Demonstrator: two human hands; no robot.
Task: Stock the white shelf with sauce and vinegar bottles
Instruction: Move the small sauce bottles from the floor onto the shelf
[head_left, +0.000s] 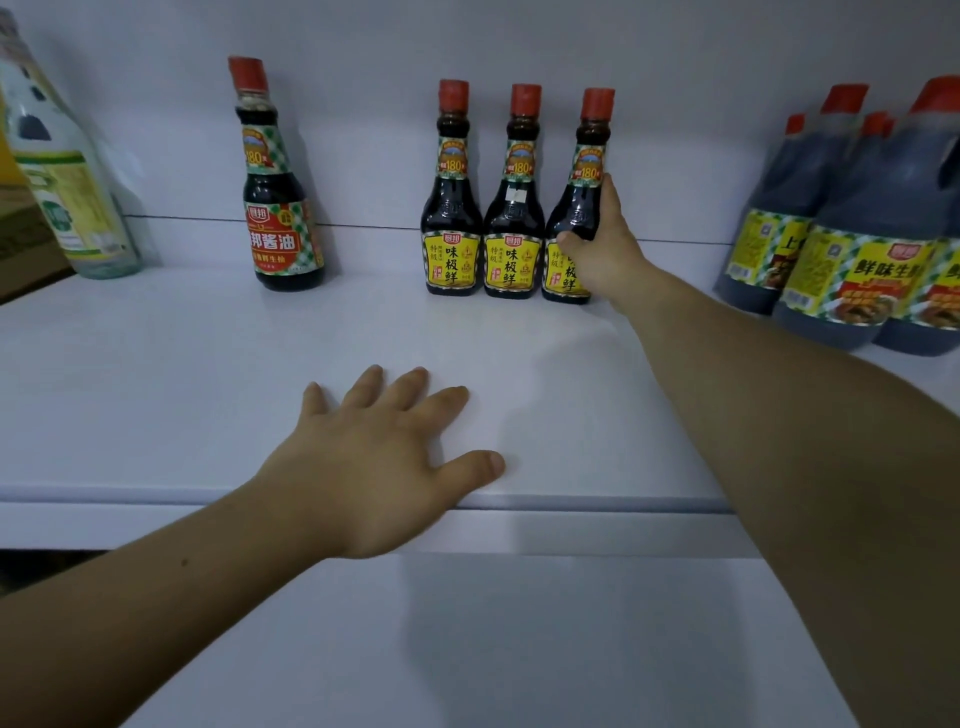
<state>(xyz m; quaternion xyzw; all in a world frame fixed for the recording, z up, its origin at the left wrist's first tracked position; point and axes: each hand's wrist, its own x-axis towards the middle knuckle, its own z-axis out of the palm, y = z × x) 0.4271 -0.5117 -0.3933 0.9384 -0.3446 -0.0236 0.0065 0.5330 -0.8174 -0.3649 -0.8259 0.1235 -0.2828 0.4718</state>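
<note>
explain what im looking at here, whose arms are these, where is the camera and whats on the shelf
There is no machine here: these are a person's two bare arms, seen from one wide-angle camera worn on their head, looking forward and down. The left hand rests flat, fingers spread, near the front edge of the white shelf. The right hand grips a yellow-label sauce bottle standing at the back, next to two matching bottles. Further left stand a red-label sauce bottle and a clear bottle at the picture's edge. At the right are large dark jugs.
</note>
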